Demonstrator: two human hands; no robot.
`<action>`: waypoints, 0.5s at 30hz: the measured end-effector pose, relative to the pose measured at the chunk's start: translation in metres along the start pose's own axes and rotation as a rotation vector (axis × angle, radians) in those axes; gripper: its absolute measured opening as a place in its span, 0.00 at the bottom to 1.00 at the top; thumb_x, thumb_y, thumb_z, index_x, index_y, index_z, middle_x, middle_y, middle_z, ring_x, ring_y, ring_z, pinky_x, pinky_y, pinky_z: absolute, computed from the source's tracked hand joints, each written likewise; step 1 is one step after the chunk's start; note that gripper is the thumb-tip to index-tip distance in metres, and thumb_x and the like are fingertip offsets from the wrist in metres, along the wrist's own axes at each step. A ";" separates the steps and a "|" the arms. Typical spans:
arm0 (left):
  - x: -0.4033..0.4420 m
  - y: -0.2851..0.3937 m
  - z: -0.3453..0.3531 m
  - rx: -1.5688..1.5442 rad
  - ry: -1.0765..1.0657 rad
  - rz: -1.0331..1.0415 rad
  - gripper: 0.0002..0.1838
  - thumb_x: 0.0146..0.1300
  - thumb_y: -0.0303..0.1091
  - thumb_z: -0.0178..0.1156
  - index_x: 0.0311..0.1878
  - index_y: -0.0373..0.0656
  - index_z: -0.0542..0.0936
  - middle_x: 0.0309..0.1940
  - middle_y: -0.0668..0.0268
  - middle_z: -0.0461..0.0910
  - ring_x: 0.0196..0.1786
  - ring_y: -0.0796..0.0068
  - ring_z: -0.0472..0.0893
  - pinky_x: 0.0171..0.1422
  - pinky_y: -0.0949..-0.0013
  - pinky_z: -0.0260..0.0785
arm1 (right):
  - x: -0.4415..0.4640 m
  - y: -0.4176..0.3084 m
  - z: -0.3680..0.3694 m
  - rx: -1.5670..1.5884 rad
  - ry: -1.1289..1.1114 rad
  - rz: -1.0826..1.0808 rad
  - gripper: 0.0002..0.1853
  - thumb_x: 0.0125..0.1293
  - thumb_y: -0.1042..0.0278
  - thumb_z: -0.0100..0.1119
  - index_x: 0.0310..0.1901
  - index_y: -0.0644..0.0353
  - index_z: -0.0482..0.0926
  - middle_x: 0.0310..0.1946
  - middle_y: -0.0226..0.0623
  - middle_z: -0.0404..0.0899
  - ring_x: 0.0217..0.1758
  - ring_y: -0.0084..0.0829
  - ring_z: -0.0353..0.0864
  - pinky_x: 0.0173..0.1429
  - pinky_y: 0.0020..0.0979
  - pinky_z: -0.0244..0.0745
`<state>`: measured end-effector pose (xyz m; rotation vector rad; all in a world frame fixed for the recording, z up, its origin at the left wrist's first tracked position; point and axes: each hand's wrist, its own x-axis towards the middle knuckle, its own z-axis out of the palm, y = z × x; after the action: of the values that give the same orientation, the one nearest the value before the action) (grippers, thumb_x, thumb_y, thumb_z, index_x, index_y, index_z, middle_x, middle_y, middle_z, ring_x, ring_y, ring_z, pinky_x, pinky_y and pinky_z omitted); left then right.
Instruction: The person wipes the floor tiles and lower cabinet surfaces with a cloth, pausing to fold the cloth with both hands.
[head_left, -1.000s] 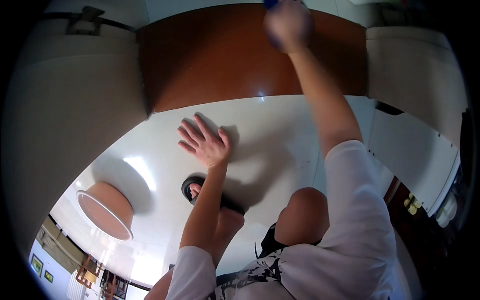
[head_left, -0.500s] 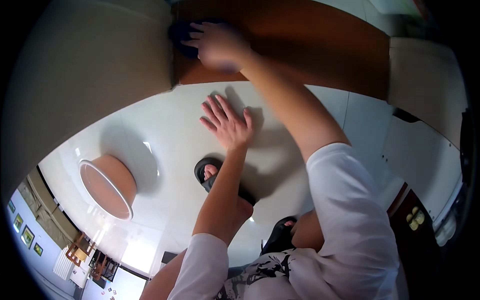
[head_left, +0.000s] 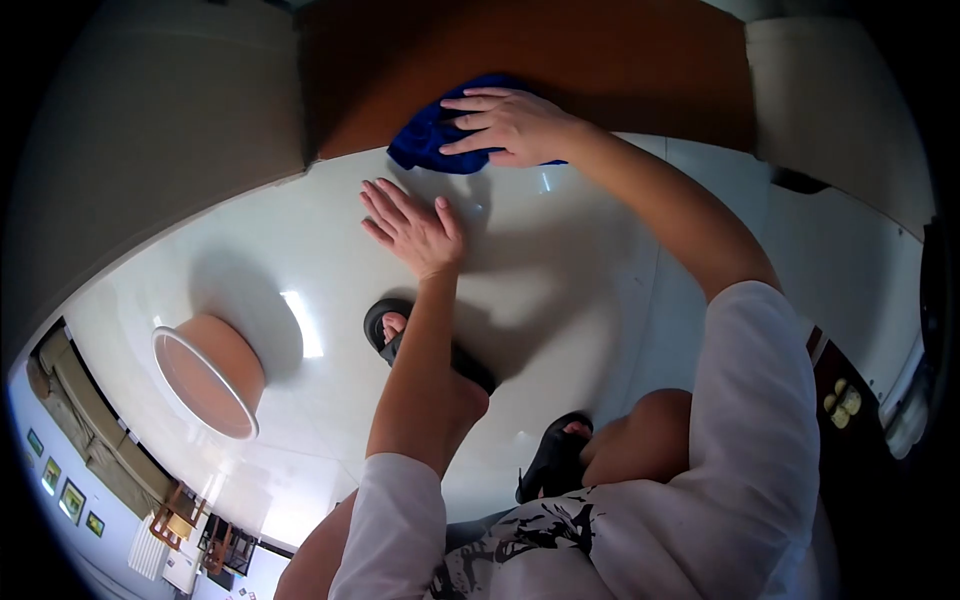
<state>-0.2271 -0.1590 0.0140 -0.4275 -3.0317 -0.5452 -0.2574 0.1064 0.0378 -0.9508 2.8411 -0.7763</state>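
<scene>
My right hand (head_left: 515, 128) lies spread over a crumpled dark blue cloth (head_left: 430, 140), its fingers stretched out and apart on top of the fabric. The cloth lies across the front edge of a brown wood-coloured panel (head_left: 600, 60) and overlaps the white floor. Lower and to the left, my left hand (head_left: 412, 228) is held out palm down over the floor, fingers straight and holding nothing. Whether its palm presses on the tiles, I cannot tell.
A peach-coloured basin (head_left: 215, 365) with a white rim stands on the glossy tiled floor (head_left: 560, 300) at left. Pale furniture sides (head_left: 180, 110) flank the brown panel. My feet wear black sandals (head_left: 385, 325). Chairs (head_left: 178, 515) and framed pictures are far back at lower left.
My right hand and the blue cloth have moved right and toward me, from the panel's left corner to its front edge. The view has shifted slightly; my left hand remains stretched out.
</scene>
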 end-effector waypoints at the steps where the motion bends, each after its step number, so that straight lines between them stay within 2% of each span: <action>1: 0.000 -0.001 0.001 0.004 -0.006 0.007 0.49 0.75 0.62 0.43 0.85 0.31 0.50 0.86 0.40 0.47 0.89 0.41 0.42 0.87 0.33 0.30 | -0.015 -0.003 -0.001 0.001 0.014 0.018 0.38 0.57 0.70 0.74 0.71 0.33 0.80 0.70 0.33 0.79 0.84 0.41 0.63 0.89 0.49 0.55; 5: -0.001 0.000 0.002 0.059 -0.030 0.007 0.48 0.75 0.60 0.44 0.87 0.36 0.48 0.87 0.45 0.44 0.89 0.44 0.41 0.87 0.33 0.30 | -0.070 -0.022 0.000 -0.003 0.033 0.119 0.38 0.56 0.69 0.75 0.70 0.31 0.80 0.69 0.35 0.80 0.84 0.40 0.63 0.89 0.49 0.56; 9: 0.000 -0.002 0.005 0.115 -0.032 -0.006 0.46 0.78 0.63 0.39 0.88 0.42 0.46 0.89 0.52 0.41 0.90 0.52 0.38 0.88 0.37 0.29 | -0.122 -0.037 0.012 0.046 0.114 0.197 0.38 0.54 0.71 0.76 0.69 0.33 0.81 0.68 0.34 0.80 0.83 0.40 0.65 0.88 0.50 0.58; 12: -0.001 -0.001 0.005 0.113 -0.047 -0.020 0.46 0.78 0.63 0.38 0.88 0.43 0.46 0.89 0.53 0.41 0.90 0.52 0.39 0.88 0.37 0.29 | -0.161 -0.046 0.025 0.029 0.132 0.303 0.37 0.55 0.72 0.74 0.69 0.36 0.81 0.69 0.33 0.79 0.83 0.40 0.65 0.86 0.49 0.61; 15: 0.000 -0.003 0.005 0.123 -0.048 -0.008 0.45 0.78 0.61 0.41 0.88 0.43 0.48 0.88 0.51 0.43 0.90 0.49 0.41 0.88 0.36 0.31 | -0.208 -0.057 0.021 -0.125 0.163 0.464 0.37 0.55 0.73 0.72 0.70 0.37 0.81 0.67 0.34 0.79 0.82 0.42 0.66 0.83 0.49 0.65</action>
<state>-0.2281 -0.1599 0.0082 -0.4280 -3.0916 -0.3506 -0.0533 0.1777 0.0237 -0.2145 3.0919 -0.6502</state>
